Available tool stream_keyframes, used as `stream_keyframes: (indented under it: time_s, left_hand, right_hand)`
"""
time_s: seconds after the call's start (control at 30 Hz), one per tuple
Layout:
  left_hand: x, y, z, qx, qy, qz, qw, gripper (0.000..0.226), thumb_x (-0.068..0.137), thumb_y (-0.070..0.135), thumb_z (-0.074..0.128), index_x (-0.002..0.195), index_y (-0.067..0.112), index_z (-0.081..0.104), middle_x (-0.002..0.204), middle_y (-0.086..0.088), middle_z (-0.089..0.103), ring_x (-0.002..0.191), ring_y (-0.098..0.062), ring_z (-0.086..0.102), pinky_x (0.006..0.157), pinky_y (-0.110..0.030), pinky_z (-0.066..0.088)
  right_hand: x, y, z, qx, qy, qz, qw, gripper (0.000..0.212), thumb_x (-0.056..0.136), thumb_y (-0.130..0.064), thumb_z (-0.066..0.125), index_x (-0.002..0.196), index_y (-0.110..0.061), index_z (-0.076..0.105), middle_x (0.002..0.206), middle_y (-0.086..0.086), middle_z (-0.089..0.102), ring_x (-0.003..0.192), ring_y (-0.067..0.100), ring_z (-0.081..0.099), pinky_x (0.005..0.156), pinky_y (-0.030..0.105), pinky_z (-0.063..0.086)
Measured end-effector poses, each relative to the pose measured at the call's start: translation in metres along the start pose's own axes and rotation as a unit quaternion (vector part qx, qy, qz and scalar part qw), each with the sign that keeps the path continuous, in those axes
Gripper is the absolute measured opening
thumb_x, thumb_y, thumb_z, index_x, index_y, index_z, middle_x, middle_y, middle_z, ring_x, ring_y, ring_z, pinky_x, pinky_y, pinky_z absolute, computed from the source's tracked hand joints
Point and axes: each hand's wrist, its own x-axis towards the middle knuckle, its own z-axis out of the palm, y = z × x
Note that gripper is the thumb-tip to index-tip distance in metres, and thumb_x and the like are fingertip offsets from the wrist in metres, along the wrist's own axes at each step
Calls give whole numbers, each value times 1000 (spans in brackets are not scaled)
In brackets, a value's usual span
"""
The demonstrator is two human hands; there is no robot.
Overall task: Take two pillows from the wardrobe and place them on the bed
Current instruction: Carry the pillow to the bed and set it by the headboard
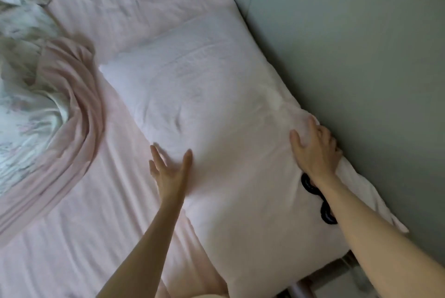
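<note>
I take the pillow (216, 129) as my landmark: it lies flat on the bed (84, 237), its long axis running from the near corner by the bed's foot-side edge up and away toward the far left, parallel to the grey wall (361, 57). Nearest me, the pillow's near end overhangs the mattress edge slightly, above a pale rail that I cannot make out clearly. My right hand (315, 151) is at the pillow's wall-side edge, fingers curled into the fabric there, squeezed between pillow and wall; a black printed mark (317, 204) on the pillowcase shows just beside my wrist. My left hand (169, 170) rests on the pillow's opposite, open-side edge with fingers straight and spread, holding nothing. The two hands are well apart, one at each long edge. On the wall side the pillow touches the wall, with no free room; on the open side bare pink sheet extends away. Farther left of the pillow, a rumpled pink and floral blanket (48, 105) is heaped, apart from the pillow. Beyond the pillow's far end, sheet continues.
</note>
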Motion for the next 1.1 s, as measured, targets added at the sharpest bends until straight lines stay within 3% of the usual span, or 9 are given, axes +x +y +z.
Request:
stream_keyframes:
  time_s: [0.13, 0.3, 0.43, 0.53, 0.6, 0.77, 0.83, 0.93, 1.1]
  left_hand:
    - [-60, -31, 13, -81, -83, -98, 988, 105, 69, 63, 64, 142, 38, -6, 151, 3, 23, 132, -20, 35, 109, -40, 32]
    - [-70, 5, -1, -40, -18, 28, 999, 97, 69, 62, 63, 144, 34, 7, 147, 1, 35, 131, -22, 39, 105, -35, 34]
    - [-75, -4, -17, 27, -5, 40, 999, 92, 74, 57, 63, 143, 34, 6, 147, -4, 35, 130, -25, 38, 104, -37, 33]
    - [-66, -34, -12, 137, -31, -81, 987, 94, 75, 57, 61, 144, 34, 0, 145, -21, 29, 131, -37, 30, 107, -48, 27]
    - [-58, -41, -11, 189, -8, -114, 975, 95, 72, 57, 62, 142, 37, 1, 147, -21, 22, 130, -41, 26, 107, -54, 25]
    - [-83, -22, 12, 348, 31, 236, 907, 75, 82, 52, 46, 144, 34, 8, 155, -16, 5, 141, -38, 4, 107, -64, 3]
    - [-99, -29, 36, 386, -29, 314, 867, 73, 80, 58, 37, 143, 37, 8, 156, -12, 2, 142, -37, -2, 105, -65, -3]
    - [-127, -69, 53, 443, -125, 335, 822, 78, 79, 68, 26, 141, 42, -11, 154, 1, -20, 139, -32, -20, 104, -70, -8]
    - [-153, -107, 19, 530, -199, 332, 755, 83, 77, 77, 24, 138, 42, -21, 150, 2, -32, 135, -33, -32, 101, -67, -18]
  right_hand:
    - [-21, 27, 0, 8, -76, 74, 994, 65, 88, -53, 39, 139, -15, 24, 133, 24, 45, 117, 39, 45, 93, 47, 38]
    - [-18, 12, -31, 95, 1, 31, 995, 28, 94, -22, 38, 98, -1, 54, 103, 23, 62, 90, 35, 56, 64, 33, 34]
    - [-37, 18, -35, 77, 116, 13, 990, 29, 93, -25, 40, 109, -5, 53, 107, 21, 61, 97, 36, 54, 70, 36, 36]
    - [-59, 55, 0, 8, -132, 124, 983, 50, 94, -48, 26, 135, -20, 34, 139, 16, 41, 123, 37, 37, 101, 53, 29]
    - [-75, 79, 16, -2, -189, 172, 967, 58, 91, -58, 14, 143, -30, 14, 150, 11, 25, 132, 38, 25, 106, 63, 16]
    - [-105, 71, 6, 31, 57, -28, 997, 53, 94, -40, 28, 144, -23, 18, 151, 16, 20, 137, 36, 18, 105, 66, 10]
    - [-116, 64, 15, 40, 5, -74, 996, 52, 95, -43, 25, 144, -33, 11, 155, 9, 8, 141, 31, 3, 106, 65, 2]
    - [-147, 78, 49, 28, -113, -2, 993, 56, 92, -56, 20, 140, -45, -6, 155, -5, -11, 141, 22, -15, 107, 66, -4]
    - [-197, 97, 58, 68, -127, 83, 986, 59, 94, -52, 23, 140, -42, -13, 155, -2, -14, 140, 25, -16, 108, 63, 7]
